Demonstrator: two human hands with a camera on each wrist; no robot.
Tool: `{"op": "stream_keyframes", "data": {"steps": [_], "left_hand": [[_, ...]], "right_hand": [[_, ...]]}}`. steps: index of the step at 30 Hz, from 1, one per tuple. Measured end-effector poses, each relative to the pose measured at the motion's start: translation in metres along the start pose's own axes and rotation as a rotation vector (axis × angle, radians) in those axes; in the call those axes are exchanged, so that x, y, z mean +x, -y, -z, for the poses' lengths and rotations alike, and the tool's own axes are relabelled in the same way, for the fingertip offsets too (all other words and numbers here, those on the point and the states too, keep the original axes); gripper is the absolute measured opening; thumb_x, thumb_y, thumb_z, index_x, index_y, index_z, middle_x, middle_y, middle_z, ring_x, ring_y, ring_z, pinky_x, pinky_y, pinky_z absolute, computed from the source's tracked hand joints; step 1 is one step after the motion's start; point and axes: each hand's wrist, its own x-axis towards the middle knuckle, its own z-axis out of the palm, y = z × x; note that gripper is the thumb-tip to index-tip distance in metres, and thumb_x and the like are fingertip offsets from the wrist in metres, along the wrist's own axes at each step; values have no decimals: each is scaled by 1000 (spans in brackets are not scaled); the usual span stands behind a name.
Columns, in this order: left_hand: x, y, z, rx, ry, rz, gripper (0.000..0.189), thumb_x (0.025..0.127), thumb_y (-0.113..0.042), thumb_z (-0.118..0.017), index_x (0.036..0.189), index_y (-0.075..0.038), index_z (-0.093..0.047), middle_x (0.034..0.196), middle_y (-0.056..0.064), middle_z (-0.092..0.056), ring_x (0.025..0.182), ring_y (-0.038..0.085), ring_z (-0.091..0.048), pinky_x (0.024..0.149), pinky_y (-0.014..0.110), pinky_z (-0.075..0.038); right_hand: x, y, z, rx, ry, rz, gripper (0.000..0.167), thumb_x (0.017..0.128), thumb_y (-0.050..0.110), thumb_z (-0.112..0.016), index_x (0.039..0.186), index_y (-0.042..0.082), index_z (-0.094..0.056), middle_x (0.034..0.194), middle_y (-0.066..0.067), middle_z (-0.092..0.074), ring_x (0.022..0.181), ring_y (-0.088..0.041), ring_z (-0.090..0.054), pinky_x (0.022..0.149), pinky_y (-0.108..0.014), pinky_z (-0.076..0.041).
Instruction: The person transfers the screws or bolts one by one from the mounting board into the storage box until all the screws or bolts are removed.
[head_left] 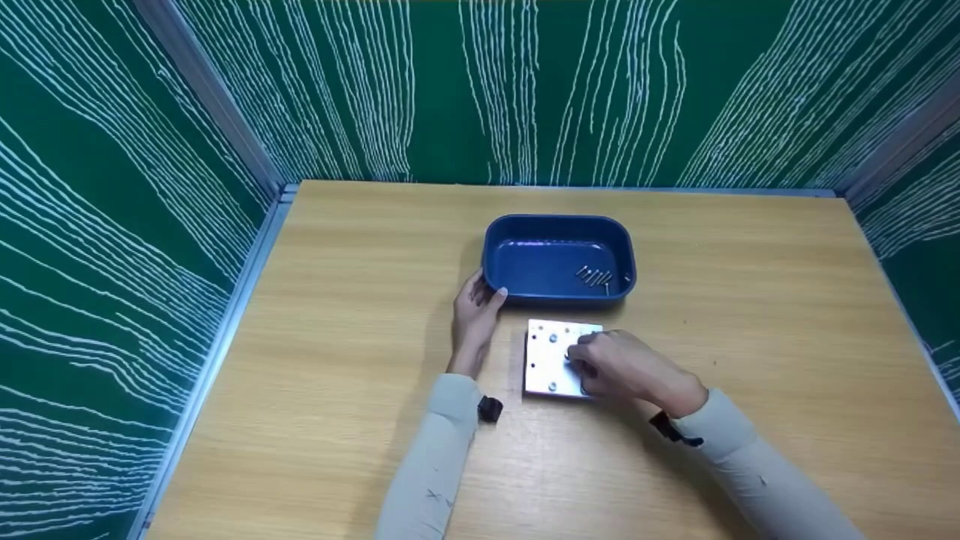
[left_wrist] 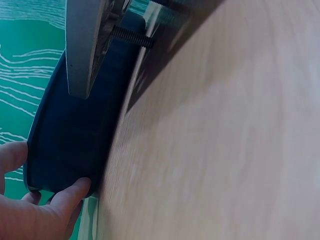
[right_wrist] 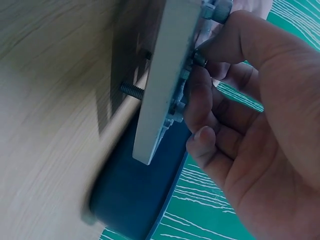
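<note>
A silver metal plate (head_left: pixel 538 375) sits on the table in front of a blue bin (head_left: pixel 555 300). My right hand (head_left: pixel 630 367) is over the plate's right part, and its thumb and forefinger pinch a bolt (right_wrist: pixel 199 58) at the plate's face. Other bolt heads (right_wrist: pixel 176 112) stand on the plate, and a threaded shank (right_wrist: pixel 132 90) sticks out below it. My left hand (head_left: pixel 474 315) holds the bin's near left corner, with the thumb (left_wrist: pixel 75 192) on the near wall. The right hand hides part of the plate.
Several loose bolts (head_left: pixel 595 277) lie in the right part of the bin. The wooden table (head_left: pixel 360 315) is bounded by green walls (head_left: pixel 435 90) with white wavy lines at the back and sides. A metal rail (head_left: pixel 225 322) runs along the left edge.
</note>
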Motion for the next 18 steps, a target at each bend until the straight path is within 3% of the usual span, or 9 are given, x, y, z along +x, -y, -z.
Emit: {"op": "stream_keyframes", "data": {"steps": [11,18], "left_hand": [[0,1,0,17,-4,11,62,98,-6,-73,156,-5,-49,158,19,-52,146,33,-51,119,36,-48],[2,2,1,30,-2,-14,61,98,-5,-72,156,-4,-49,157,20,-52,146,33,-51,119,36,-48]], "right_hand": [[-1,-1,2,70,13,-35,11,87,9,-79,93,12,-70,76,6,-60,66,-9,-53,57,-22,-47],[-4,-1,6,95,22,-71,12,89,12,-80,98,12,-72,77,7,-59,68,-9,-55,60,-22,-49]]}}
